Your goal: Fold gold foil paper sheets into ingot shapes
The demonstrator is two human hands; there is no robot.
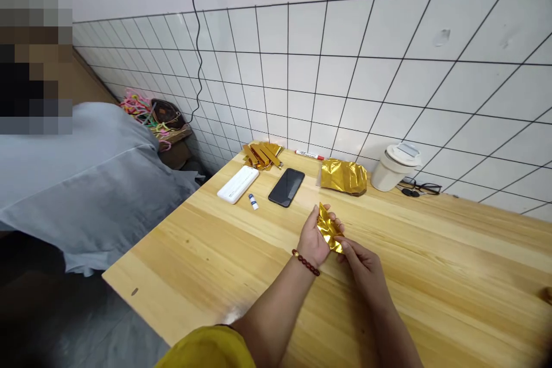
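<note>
A piece of shiny gold foil paper [328, 229], creased and partly folded with a pointed upper end, is held between my two hands above the wooden table [224, 241]. My left hand [314, 238] cradles it from the left, thumb along its edge and fingers behind it. A beaded bracelet [305, 263] circles that wrist. At the lower right end, my right hand [362, 264] pinches the foil between thumb and fingers. Beyond my hands lie a stack of gold foil sheets [344, 176] and a black phone [286, 187].
Folded gold strips [262, 155], a white power bank [238, 184], a small glue stick [253, 202] and a red-and-white marker [309, 155] lie toward the back. A white lidded cup [390, 169] and glasses [420, 186] stand by the tiled wall. Another person in grey [86, 178] is at left.
</note>
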